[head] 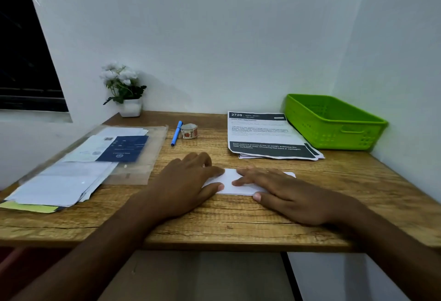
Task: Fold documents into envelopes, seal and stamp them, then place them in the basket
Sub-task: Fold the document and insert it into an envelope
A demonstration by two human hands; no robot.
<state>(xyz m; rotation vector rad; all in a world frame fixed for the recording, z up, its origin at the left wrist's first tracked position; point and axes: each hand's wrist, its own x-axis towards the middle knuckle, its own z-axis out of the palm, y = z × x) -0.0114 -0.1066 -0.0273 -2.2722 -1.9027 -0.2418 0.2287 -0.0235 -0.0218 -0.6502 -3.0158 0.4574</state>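
Bare desk (211, 142) lies between the tape roll (189, 131) and printed sheets (262, 133).

Both forearms angle in from the bottom corners toward each other, left hand (186, 181) and right hand (284, 193) both palm-down, fingers pretty much straight, fingertips pointing inward and nearly meeting, thumbs on the near side

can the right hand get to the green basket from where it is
Probably yes: the green basket stands on the same side as the right hand, and only flat printed sheets lie along the way.
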